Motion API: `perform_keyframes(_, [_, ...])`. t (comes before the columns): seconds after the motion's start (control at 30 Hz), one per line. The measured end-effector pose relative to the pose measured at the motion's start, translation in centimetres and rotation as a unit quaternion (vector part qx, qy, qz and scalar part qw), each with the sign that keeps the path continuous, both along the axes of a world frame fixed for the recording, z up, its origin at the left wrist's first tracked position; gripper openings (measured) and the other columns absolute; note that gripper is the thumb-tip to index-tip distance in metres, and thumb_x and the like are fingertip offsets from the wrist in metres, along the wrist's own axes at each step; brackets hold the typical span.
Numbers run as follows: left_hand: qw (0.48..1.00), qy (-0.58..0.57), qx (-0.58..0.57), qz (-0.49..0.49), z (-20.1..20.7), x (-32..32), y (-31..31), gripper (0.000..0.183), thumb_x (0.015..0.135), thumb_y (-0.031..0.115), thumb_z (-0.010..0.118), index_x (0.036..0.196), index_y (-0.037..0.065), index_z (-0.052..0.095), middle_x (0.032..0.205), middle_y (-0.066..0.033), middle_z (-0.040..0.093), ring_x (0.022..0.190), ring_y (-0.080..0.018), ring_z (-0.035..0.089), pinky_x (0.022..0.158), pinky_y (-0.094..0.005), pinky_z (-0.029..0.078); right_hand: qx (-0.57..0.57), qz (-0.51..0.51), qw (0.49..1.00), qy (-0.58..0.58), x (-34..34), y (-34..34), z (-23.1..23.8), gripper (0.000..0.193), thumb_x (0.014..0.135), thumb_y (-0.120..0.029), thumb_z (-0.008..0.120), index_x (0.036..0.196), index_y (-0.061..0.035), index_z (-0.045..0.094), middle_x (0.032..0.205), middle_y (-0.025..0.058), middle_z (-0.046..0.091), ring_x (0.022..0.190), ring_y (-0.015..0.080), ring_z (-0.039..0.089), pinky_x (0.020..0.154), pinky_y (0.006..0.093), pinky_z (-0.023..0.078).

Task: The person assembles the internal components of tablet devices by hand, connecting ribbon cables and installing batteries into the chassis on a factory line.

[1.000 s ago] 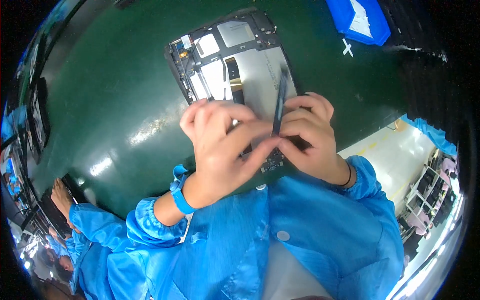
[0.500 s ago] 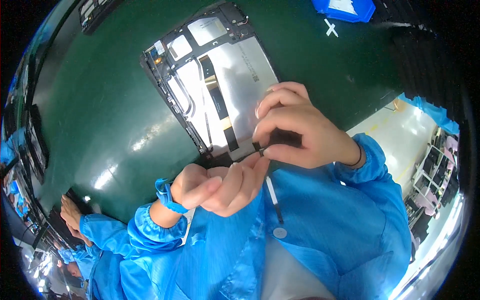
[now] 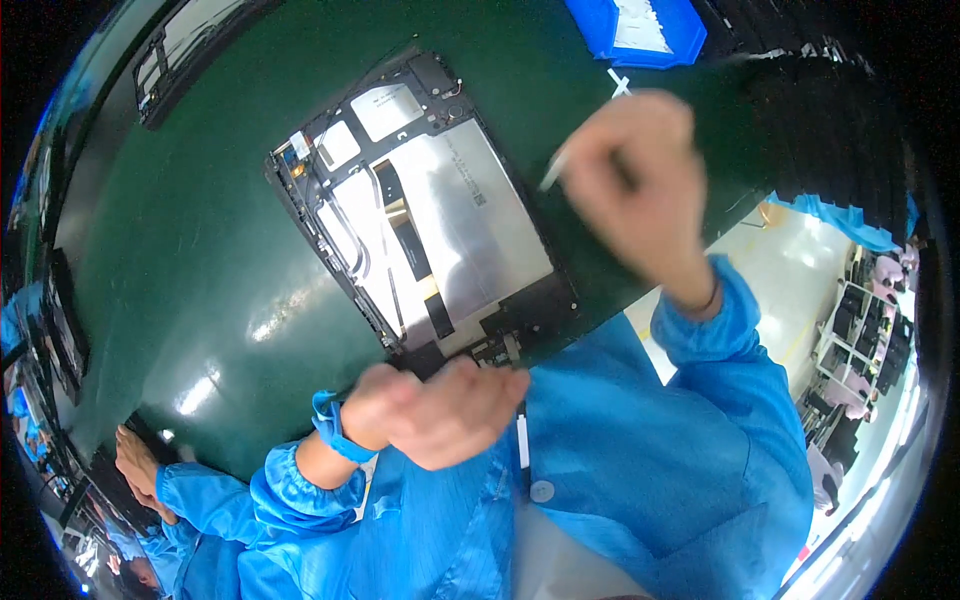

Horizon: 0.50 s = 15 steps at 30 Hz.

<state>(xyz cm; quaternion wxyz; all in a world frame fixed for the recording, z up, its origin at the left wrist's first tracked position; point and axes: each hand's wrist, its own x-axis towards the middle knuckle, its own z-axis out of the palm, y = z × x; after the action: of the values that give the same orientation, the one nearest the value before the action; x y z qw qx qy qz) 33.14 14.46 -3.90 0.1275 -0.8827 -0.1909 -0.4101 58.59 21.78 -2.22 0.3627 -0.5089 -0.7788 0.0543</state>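
Note:
An opened tablet (image 3: 450, 215), with silver panels in a black frame, lies tilted on the green table in front of me. My left hand (image 3: 445, 410) is at its near edge, fingers curled in and a little blurred. Whatever they may hold is hidden. My right hand (image 3: 645, 180) is raised to the right of the tablet, smeared by motion, with thumb and fingers closed. A thin white strip (image 3: 553, 170) sticks out from its fingertips. Just beyond this hand, crossed white strips (image 3: 620, 82) lie on the table.
A blue bin (image 3: 590, 30) with white pieces stands at the far right. Another device (image 3: 160, 75) lies at the far left. At the lower left, a co-worker's hand (image 3: 138, 465) rests near the table edge. A shelf rack (image 3: 850, 320) stands beyond the table on the right.
My hands have parted. The right one has moved away from the tablet's near edge, up and to the right, and a white strip now shows in it. My left hand stays near that edge.

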Motion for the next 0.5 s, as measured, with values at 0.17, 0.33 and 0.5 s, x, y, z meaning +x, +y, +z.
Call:
perform_keyframes(0.17, [0.919,-0.096,-0.371,0.094,0.8,1.8,3.4,0.018,0.064,0.015,0.081,0.079,0.016,0.071,0.086,0.0033,0.060,0.088,-0.0186,0.056,0.095,-0.0412,0.029,-0.004,-0.252,0.939,-0.234,9.3,7.5,1.8,0.037,0.086,-0.010,0.066,0.122,0.0004,0.060,0.111,0.0128,0.067,0.102,0.0225,0.062,0.092,0.0333,0.047])
perform_keyframes(0.33, [0.897,-0.087,-0.415,0.125,-0.4,2.1,4.6,0.016,0.067,0.014,0.082,0.076,0.012,0.069,0.085,0.0020,0.061,0.090,-0.0211,0.054,0.094,-0.0403,0.030,0.163,-0.175,0.927,-0.288,7.8,6.6,0.9,0.027,0.080,-0.008,0.070,0.106,-0.0012,0.063,0.100,0.0111,0.067,0.091,0.0240,0.062,0.081,0.0333,0.049])
perform_keyframes(0.5, [0.898,-0.089,-0.410,0.133,-0.8,1.6,4.5,0.014,0.069,0.015,0.081,0.076,0.013,0.069,0.084,0.0026,0.060,0.090,-0.0209,0.053,0.093,-0.0398,0.031,0.075,0.133,0.979,-0.137,-2.0,-5.4,-0.2,0.014,0.068,-0.021,0.072,0.081,-0.0189,0.066,0.088,-0.0048,0.065,0.086,0.0171,0.061,0.075,0.0309,0.047])
